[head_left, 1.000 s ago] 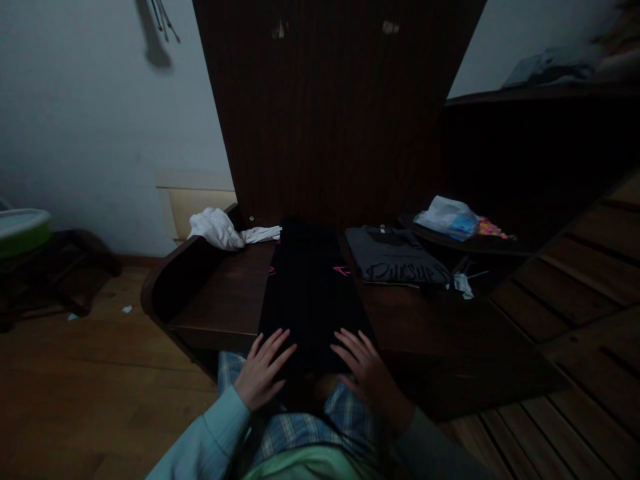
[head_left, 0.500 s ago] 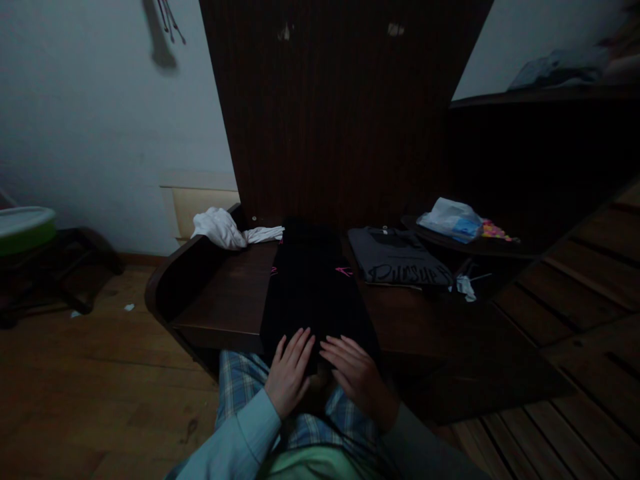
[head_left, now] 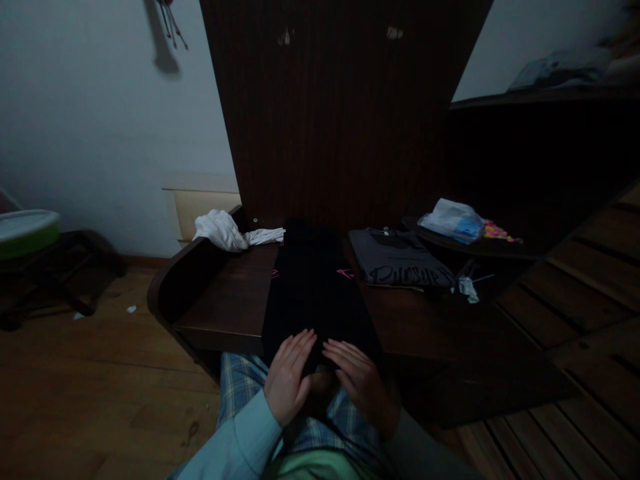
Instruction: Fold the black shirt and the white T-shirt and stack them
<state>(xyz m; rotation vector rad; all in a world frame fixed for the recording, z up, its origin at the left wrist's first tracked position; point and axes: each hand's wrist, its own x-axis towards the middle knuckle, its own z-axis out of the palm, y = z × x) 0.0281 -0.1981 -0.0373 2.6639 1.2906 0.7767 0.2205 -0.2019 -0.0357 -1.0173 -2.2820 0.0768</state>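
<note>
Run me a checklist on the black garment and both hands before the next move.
1. Left hand flat over the garment's near end: ok, holding nothing.
2. Right hand likewise: ok, fingers extended.
3. Black garment spread lengthwise across the bench: ok.
4. Garment free of small creases: cannot tell, too dark.
5. White cloth apart from the garment: not ok, its end meets the far left edge.
6. Grey shirt untouched by the garment: cannot tell, their far edges lie very close.

Black garment (head_left: 317, 293): matt cloth. Shirt (head_left: 395, 257): matt cloth, print. Bench (head_left: 220, 310): smooth wood, faint sheen. Bag (head_left: 450, 219): crinkled thin plastic. Floor (head_left: 110, 400): wood.
</note>
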